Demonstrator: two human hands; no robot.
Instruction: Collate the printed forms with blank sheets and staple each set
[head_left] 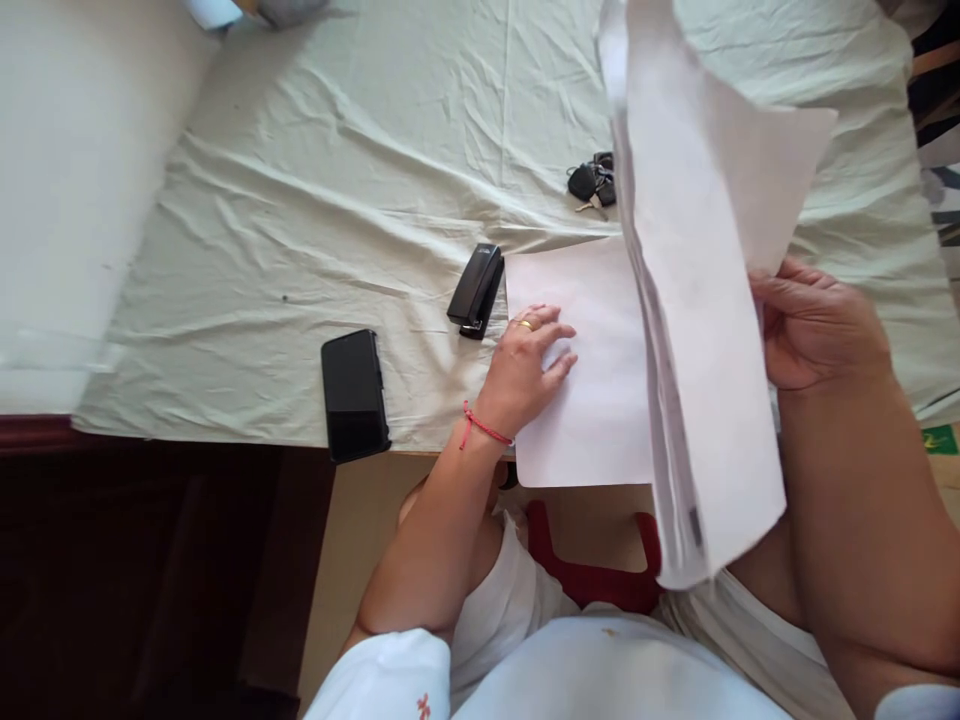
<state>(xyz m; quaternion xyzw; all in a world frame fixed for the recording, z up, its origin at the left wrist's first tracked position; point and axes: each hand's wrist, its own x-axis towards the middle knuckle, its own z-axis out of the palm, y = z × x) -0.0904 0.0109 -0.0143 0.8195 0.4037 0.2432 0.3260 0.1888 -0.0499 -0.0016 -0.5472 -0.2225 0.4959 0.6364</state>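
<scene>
Right grip (829, 330) pinches raised sheets (697, 320), left grip (526, 365) palm-down on paper (596, 430).

Two hands (527, 365) (832, 330), one stapler (476, 287), one phone (355, 393)

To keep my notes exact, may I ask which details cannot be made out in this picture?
All in the head view:
Keys: right part hidden behind the raised papers.
Flat paper: right side covered by the raised papers.
Right hand: some fingers hidden by the raised papers.
Stapler: lettering too small to read.
Grey item: cut off by the top edge.
</scene>
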